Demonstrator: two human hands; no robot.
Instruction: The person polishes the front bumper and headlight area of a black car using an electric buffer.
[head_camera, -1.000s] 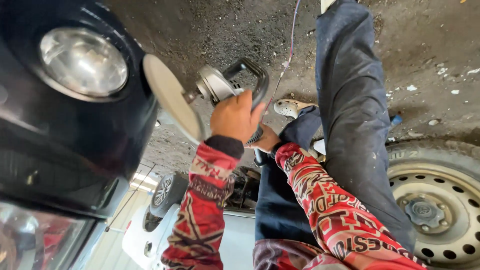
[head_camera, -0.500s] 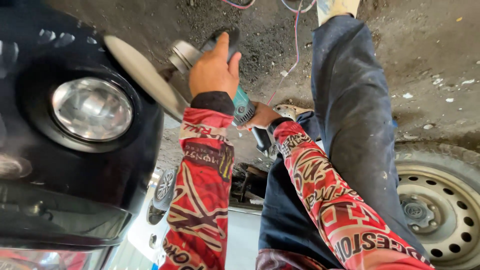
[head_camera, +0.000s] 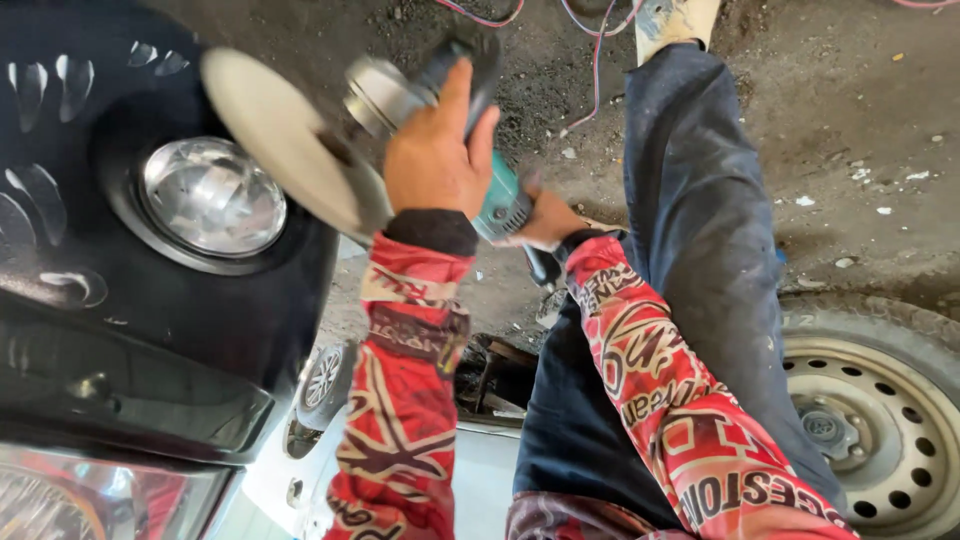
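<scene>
I hold a power polisher (head_camera: 400, 105) with a teal body and a wide, pale round pad (head_camera: 285, 140). My left hand (head_camera: 435, 150) grips its black loop handle at the head. My right hand (head_camera: 545, 215) is closed around the teal rear body. The pad's edge sits against the black car panel (head_camera: 230, 320), just right of a round headlight (head_camera: 212, 197). Both my sleeves are red with white and black patterns.
A wheel with a steel rim (head_camera: 880, 420) lies on the ground at the lower right. My leg in dark blue trousers (head_camera: 700, 250) stretches across the dirt floor. Red and blue cables (head_camera: 590, 40) trail at the top. A white car body (head_camera: 300, 460) shows below.
The polisher and both hands have moved up and left along the black panel. The headlight has shifted down and right in view, and the pad now sits closer to it.
</scene>
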